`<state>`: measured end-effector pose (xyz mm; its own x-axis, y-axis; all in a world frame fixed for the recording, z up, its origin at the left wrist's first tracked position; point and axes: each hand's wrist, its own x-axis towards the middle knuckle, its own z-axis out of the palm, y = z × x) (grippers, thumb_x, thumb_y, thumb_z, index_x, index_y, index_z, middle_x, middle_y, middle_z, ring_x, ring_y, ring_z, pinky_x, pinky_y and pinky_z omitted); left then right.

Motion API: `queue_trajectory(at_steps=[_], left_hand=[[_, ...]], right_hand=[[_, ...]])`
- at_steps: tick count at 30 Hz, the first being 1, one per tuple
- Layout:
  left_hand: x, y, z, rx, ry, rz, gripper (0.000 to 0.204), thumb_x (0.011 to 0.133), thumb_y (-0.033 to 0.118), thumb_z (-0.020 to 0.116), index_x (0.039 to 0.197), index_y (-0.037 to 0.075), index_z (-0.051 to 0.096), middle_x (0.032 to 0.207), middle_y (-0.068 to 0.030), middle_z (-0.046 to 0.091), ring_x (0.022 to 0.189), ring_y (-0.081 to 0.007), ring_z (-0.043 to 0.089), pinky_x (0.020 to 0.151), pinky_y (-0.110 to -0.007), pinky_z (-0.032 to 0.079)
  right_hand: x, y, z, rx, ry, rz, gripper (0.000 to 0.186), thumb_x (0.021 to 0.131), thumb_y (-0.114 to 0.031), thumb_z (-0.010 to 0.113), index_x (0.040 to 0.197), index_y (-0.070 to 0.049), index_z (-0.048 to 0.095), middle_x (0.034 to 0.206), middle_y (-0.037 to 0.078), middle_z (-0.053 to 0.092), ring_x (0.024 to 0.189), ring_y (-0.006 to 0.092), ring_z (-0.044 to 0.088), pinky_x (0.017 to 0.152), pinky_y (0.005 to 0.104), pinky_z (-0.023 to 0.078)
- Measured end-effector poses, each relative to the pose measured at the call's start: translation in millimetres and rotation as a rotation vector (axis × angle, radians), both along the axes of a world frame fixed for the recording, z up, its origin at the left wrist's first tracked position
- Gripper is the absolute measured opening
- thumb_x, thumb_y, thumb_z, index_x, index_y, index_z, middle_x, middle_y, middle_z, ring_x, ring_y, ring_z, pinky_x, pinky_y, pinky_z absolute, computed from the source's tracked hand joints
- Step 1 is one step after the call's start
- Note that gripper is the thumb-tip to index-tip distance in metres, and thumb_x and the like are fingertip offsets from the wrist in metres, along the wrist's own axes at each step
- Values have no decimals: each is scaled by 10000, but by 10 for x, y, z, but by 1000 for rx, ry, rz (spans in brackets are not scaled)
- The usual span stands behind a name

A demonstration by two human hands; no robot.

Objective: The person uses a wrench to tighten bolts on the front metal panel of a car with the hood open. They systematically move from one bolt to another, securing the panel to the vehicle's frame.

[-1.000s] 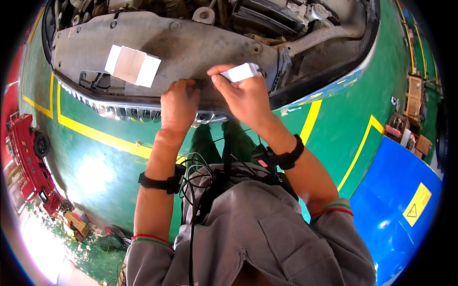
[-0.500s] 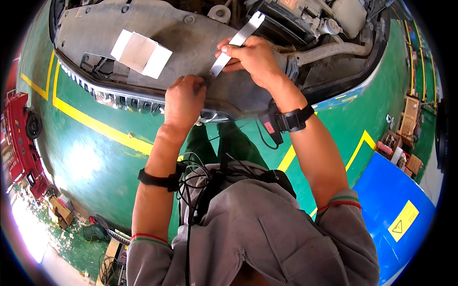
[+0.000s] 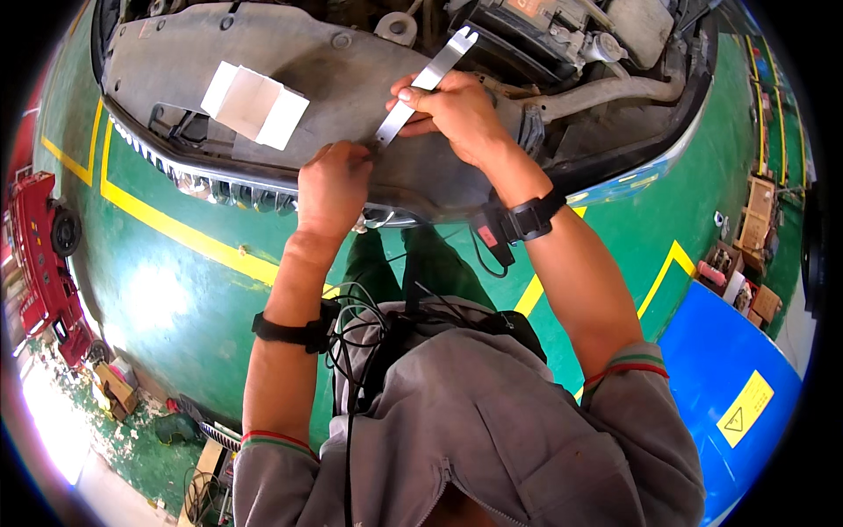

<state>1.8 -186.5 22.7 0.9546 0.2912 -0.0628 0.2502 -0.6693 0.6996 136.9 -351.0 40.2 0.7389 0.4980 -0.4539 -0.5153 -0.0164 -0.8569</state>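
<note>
Steel-grey and flat, the pry tool (image 3: pixel 424 86) runs through the closed fingers of the right hand (image 3: pixel 457 110), its forked end sticking up past the knuckles and its lower tip slanting down to the left hand (image 3: pixel 332 186). That hand's fingers curl shut around the tip where it meets the grey plastic cover (image 3: pixel 334 79) of the car front. Left of both hands a white folded card (image 3: pixel 255 104) lies on the cover; below the wrists, green floor (image 3: pixel 176 290) with yellow lines (image 3: pixel 176 224).
</note>
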Motion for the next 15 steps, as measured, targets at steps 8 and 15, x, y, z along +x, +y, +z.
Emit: queue_trajectory(at_steps=[8,15], left_hand=[[-26,9,16,45,-6,-65,161,797,51,752,944,7,702,866,-143,721,784,-300,700,732,-356,545],[-27,9,27,1,-46,-27,145,801,20,733,938,16,684,925,-146,693,855,-338,675,781,-387,534]], right_hand=[[-24,-85,-200,67,193,-94,177,954,-102,653,1090,7,687,1038,134,718,934,236,717,759,370,629],[-314,-86,-125,100,143,-248,150,954,-102,654,1037,20,679,982,124,715,916,213,715,683,350,620]])
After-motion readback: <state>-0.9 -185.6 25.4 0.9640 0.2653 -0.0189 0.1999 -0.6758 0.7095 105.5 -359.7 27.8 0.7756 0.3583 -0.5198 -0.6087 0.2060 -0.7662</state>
